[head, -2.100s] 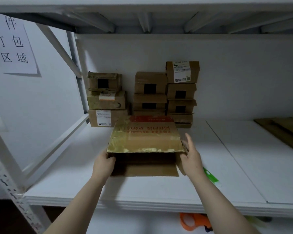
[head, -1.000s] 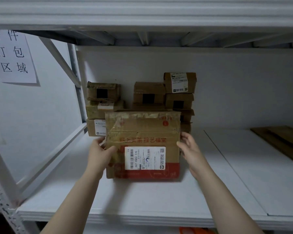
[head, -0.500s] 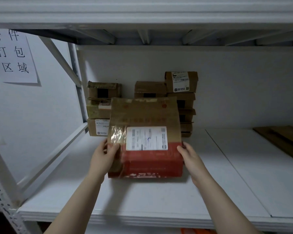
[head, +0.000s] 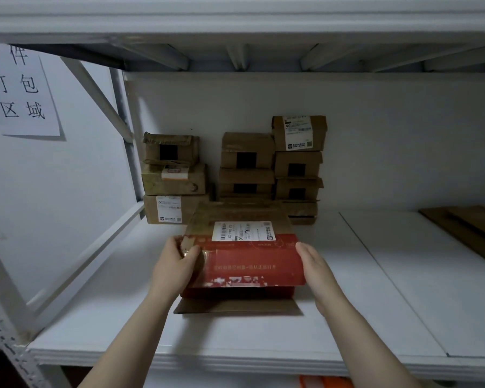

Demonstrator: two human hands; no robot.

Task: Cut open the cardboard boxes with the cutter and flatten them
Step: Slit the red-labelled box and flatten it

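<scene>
A brown and red cardboard box (head: 244, 253) with a white shipping label lies on the white shelf (head: 235, 340), label side up, a loose brown flap sticking out toward me at its near end. My left hand (head: 172, 268) grips its left edge, thumb on top over the taped corner. My right hand (head: 317, 271) presses flat against its right side with straight fingers. No cutter shows in this view.
Three stacks of small taped cardboard boxes (head: 247, 166) stand against the back wall behind the held box. Flat brown cardboard sheets (head: 471, 228) lie at the far right of the shelf. A paper sign (head: 17, 88) hangs on the left wall. Something orange (head: 325, 382) shows below the shelf.
The box has been turned over from its open side through upright and tipped back down, so its labelled face now lies on top. Both hands stayed on its sides.
</scene>
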